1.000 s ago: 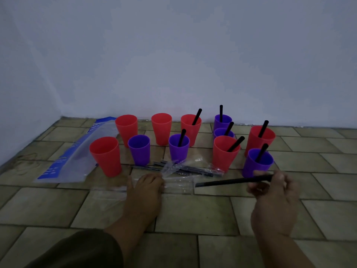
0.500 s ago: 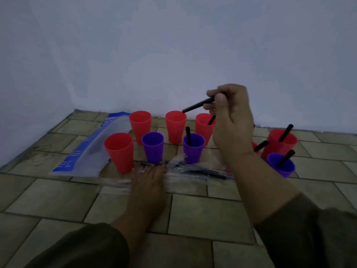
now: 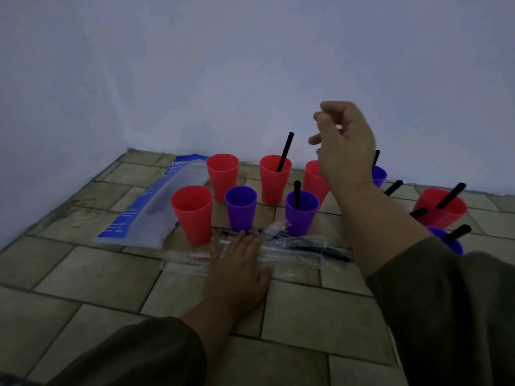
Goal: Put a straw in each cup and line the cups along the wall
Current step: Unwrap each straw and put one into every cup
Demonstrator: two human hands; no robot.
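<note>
This is looking like a bare room corner in someone's home: pale painted walls (image 3: 250, 65) are meeting a scuffed tiled floor (image 3: 92, 277), with bright plastic cups (image 3: 192, 213) and a plastic bag (image 3: 156, 215) sitting straight on the tiles.

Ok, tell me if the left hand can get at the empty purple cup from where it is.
Probably yes: the left hand lies flat on the straw packet, and the empty purple cup stands just beyond its fingers with nothing upright between.
</note>
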